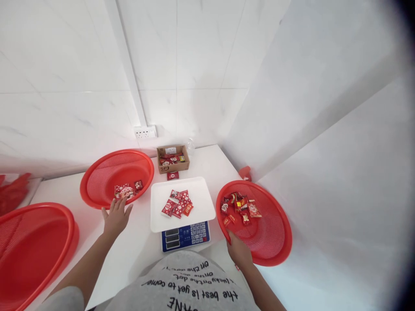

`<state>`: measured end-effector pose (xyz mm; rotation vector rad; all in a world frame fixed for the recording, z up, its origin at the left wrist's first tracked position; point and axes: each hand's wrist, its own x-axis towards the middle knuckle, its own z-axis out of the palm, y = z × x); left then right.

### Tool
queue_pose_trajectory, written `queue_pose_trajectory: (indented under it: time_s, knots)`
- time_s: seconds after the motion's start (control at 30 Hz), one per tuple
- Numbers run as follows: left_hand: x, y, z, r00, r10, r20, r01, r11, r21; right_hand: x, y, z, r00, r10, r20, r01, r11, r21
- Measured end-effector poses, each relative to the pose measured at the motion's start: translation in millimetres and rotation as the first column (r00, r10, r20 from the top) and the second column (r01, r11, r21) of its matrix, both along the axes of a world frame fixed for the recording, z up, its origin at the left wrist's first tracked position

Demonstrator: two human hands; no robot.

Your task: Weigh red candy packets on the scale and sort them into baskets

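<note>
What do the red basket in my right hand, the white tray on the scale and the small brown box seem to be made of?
Basket: probably plastic, red with a slight sheen; smooth rounded rim and fine, even mesh. Tray: likely plastic, smooth white with rounded corners, though coated metal is possible. Box: apparently cardboard, matte brown with dark printed lettering.

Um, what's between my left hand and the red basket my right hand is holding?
Between your left hand and that basket, the head view shows a blue scale whose white tray bears red packets.
</note>
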<state>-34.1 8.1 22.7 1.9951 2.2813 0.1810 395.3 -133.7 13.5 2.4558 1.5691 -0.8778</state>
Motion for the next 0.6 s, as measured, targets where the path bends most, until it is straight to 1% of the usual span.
queue_pose_trajectory:
  time_s: [0.17,0.27,0.33,0.4,0.43,0.5,0.6]
  knots:
    - [-15,-1,12.8,0.994,0.105,0.031,-0.101,0.988,-0.118,2,-1,-4.3,1.000,0.016,-0.004,-0.016,1.000,0.012]
    - [-28,-1,19.8,0.987,0.155,0.052,-0.143,0.974,-0.175,3,-1,-6.7,1.000,0.026,-0.005,-0.026,1.000,0.007]
    - [-39,0,22.6,0.981,0.192,0.034,-0.183,0.965,-0.189,2,-1,-6.6,1.000,0.026,-0.003,-0.026,1.000,-0.005]
    - [-49,0,24.8,0.965,0.261,0.008,-0.257,0.953,-0.158,2,-1,-5.4,1.000,0.027,-0.002,-0.027,1.000,-0.015]
    - [-54,-1,26.2,0.951,0.310,0.005,-0.306,0.942,-0.139,2,-1,-4.8,1.000,0.030,0.000,-0.030,0.999,-0.020]
    - [-60,-1,30.0,0.905,0.423,0.034,-0.417,0.901,-0.120,2,0,-3.8,0.999,0.039,0.008,-0.039,0.999,-0.025]
    - [-65,-3,37.5,0.813,0.568,0.128,-0.549,0.821,-0.153,2,0,-3.2,0.999,0.043,0.020,-0.042,0.999,-0.032]
